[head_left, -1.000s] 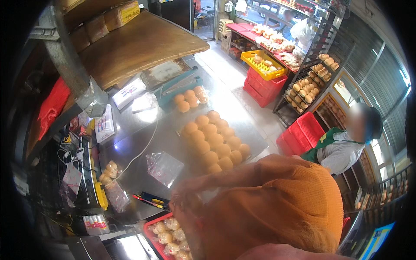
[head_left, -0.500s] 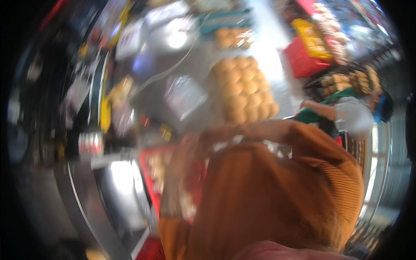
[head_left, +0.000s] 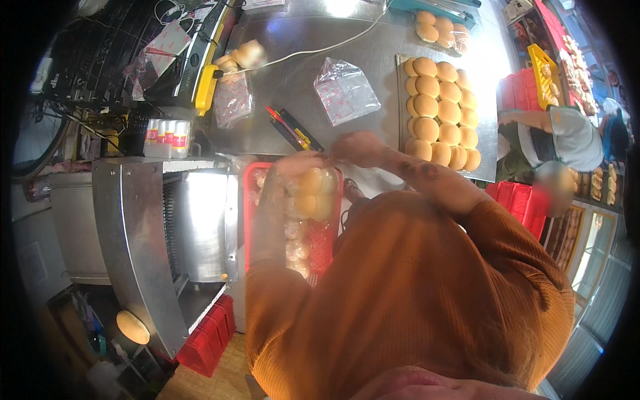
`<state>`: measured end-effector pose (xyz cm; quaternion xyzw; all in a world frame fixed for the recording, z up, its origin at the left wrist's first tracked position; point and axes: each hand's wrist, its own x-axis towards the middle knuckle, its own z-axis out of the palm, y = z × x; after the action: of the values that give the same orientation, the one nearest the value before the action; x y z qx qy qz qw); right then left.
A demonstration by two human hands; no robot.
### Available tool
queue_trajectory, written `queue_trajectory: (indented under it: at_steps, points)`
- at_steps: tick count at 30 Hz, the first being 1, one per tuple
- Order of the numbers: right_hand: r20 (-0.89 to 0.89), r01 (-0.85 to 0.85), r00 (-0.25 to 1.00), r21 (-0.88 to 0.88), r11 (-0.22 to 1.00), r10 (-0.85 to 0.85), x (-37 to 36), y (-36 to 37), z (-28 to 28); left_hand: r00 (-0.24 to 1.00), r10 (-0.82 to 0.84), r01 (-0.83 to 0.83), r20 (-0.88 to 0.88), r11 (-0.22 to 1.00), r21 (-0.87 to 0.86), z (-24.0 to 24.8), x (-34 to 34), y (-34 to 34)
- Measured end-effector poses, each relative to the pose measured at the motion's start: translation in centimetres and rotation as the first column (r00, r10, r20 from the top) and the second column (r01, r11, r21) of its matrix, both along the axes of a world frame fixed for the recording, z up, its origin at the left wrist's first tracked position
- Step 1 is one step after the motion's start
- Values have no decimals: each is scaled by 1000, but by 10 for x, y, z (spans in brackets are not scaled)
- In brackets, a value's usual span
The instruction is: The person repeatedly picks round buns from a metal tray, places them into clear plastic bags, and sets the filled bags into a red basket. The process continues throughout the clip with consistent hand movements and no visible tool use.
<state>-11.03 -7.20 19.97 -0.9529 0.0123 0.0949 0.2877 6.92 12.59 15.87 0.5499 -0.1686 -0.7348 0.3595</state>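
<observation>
My left hand [head_left: 301,164] is closed at the top of a clear plastic bag of buns [head_left: 313,193], over a red crate [head_left: 250,220]. Close beside it, my right hand [head_left: 357,148] is also closed, its fingers near the bag's gathered top; what they pinch is too small to make out. Other bagged buns [head_left: 297,250] lie in the crate. Beyond my hands, a pen and other slim tools [head_left: 293,130] lie on the metal table [head_left: 280,53]. A pack of empty clear bags [head_left: 345,91] sits farther back.
A tray of golden buns [head_left: 437,110] stands right of my hands. Loose buns [head_left: 245,56] and a white cord [head_left: 313,51] lie on the table. A metal machine [head_left: 133,220] stands at left. Another person [head_left: 567,137] is at right, near red crates [head_left: 520,203].
The view has swung and sharpened, shifting the table and buns in the picture. My hands have come closer together over the crate, and the bag of buns now shows clearly below them.
</observation>
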Motion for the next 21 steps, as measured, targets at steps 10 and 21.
queue_trajectory:
  at_steps: [10,21]
  points:
    - [42,8,999,-52,999,-6,69,27,-26,999,46,-45,-10,996,76,2,79,23]
    - [-375,228,895,-84,970,-243,94,30,-70,894,28,-98,447,986,135,-96,62,13]
